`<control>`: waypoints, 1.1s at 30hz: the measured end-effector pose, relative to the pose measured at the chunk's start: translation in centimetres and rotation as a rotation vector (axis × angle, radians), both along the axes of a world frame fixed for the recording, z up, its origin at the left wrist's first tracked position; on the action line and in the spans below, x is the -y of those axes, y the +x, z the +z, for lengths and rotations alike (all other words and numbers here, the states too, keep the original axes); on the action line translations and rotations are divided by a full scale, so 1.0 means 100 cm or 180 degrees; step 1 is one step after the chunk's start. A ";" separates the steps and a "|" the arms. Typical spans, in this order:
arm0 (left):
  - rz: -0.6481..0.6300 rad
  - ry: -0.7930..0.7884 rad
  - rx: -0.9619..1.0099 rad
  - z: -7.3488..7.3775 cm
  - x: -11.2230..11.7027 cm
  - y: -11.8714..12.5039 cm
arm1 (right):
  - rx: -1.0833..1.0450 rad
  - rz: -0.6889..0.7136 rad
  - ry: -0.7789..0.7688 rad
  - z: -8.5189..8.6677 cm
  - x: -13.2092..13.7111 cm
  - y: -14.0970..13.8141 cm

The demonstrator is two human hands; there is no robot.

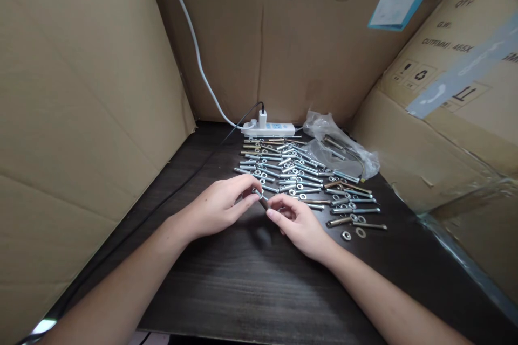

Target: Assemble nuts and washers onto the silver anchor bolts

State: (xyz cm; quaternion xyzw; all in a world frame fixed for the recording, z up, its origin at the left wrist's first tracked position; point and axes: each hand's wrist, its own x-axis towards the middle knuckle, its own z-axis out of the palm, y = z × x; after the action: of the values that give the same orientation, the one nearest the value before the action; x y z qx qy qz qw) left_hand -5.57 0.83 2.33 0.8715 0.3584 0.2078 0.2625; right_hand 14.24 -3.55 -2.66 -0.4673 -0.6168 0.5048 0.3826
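Observation:
Between my hands, just above the table, is a metal expansion bolt, held at a slant. The closed thumb and fingers of my left hand pinch its upper left end, where a small shiny ring or nut shows. My right hand is closed on its lower right end, its fingertips covering part of it. Behind both hands, many loose bolts, sleeves, nuts and washers lie in rough rows. Right of my right hand are a nut, a flat washer and a brownish sleeve.
A white power strip with a plugged-in adapter stands behind the hardware. A clear plastic bag lies at the back right. A black cable crosses the dark table on the left. Cardboard walls enclose three sides.

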 end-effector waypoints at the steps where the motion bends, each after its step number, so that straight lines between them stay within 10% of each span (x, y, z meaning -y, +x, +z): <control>1: 0.0024 -0.0005 -0.0005 0.000 0.000 0.000 | -0.0017 -0.0015 -0.0017 0.000 0.000 0.000; 15: -0.0368 0.0045 -0.0063 -0.001 0.009 0.010 | -0.1115 0.0375 -0.1002 0.009 0.002 0.000; 33: -0.0214 -0.0913 -0.1024 0.005 -0.001 -0.018 | -0.0451 -0.0136 -0.0389 -0.002 -0.005 0.006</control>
State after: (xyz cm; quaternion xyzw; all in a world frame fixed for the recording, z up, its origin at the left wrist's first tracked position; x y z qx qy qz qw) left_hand -7.36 0.89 2.82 0.8586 0.3922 0.0041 0.3301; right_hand 14.84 -3.07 -2.86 -0.4659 -0.5462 0.5651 0.4067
